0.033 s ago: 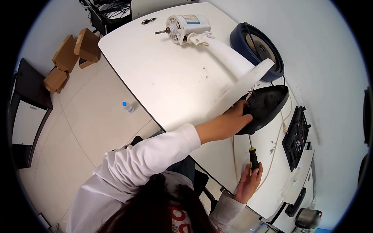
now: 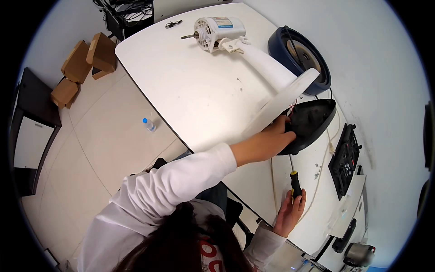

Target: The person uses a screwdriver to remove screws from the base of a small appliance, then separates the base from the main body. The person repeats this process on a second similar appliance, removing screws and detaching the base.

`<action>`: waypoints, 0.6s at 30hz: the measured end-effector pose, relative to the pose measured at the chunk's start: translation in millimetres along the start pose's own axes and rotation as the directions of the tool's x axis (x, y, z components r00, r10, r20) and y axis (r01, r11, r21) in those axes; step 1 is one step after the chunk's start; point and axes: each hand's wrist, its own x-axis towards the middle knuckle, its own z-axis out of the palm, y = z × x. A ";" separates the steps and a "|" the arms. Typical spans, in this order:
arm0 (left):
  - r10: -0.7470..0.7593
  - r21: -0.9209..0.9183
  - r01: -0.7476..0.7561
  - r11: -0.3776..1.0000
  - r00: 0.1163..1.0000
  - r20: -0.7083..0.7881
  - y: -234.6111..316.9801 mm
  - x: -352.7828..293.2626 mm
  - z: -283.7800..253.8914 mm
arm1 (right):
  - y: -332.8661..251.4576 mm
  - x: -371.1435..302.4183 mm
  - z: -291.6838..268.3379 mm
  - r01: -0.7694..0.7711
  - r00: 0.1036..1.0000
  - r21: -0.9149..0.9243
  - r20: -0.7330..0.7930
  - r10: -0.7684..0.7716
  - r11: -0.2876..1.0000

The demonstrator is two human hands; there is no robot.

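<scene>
My left hand (image 2: 267, 141) is closed at the inner edge of a black plastic base cover (image 2: 312, 124), its fingertips partly hidden inside. Red wires (image 2: 292, 109) show between this cover and the white base (image 2: 290, 97) of a fan stand lying on its side. My right hand (image 2: 290, 211) grips the end of a black and yellow screwdriver (image 2: 295, 183). Its shaft points away from me and reaches the near rim of the cover; the tip is hidden there. The stand's white neck (image 2: 267, 68) runs to the fan motor (image 2: 222, 32) at the far side.
A dark blue round container (image 2: 299, 59) stands by the wall on the white table (image 2: 181, 90). Right of the cover lie a pale cord (image 2: 325, 158), loose screws (image 2: 317, 171) and a black tool case (image 2: 345, 161). On the floor are a water bottle (image 2: 148, 125) and cardboard boxes (image 2: 76, 62).
</scene>
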 end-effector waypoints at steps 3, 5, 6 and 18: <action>-0.320 -0.078 0.324 0.943 0.945 0.062 3.5 13.0 2.3 | 0.3 6.8 -8.1 0.018 0.999 -0.032 0.043 -0.017 0.999; -0.330 -0.063 0.334 0.940 0.941 0.072 6.4 8.8 -0.9 | -5.2 15.9 -21.5 0.056 0.998 0.099 0.030 -0.060 0.993; -0.335 -0.055 0.340 0.939 0.939 0.081 6.0 6.4 -1.8 | -9.3 22.8 -29.8 0.077 0.997 0.163 0.017 -0.081 0.984; -0.268 -0.360 0.315 0.878 0.947 0.174 16.2 -5.7 -8.6 | -109.6 60.9 92.5 0.265 0.905 -0.142 0.378 -0.195 0.954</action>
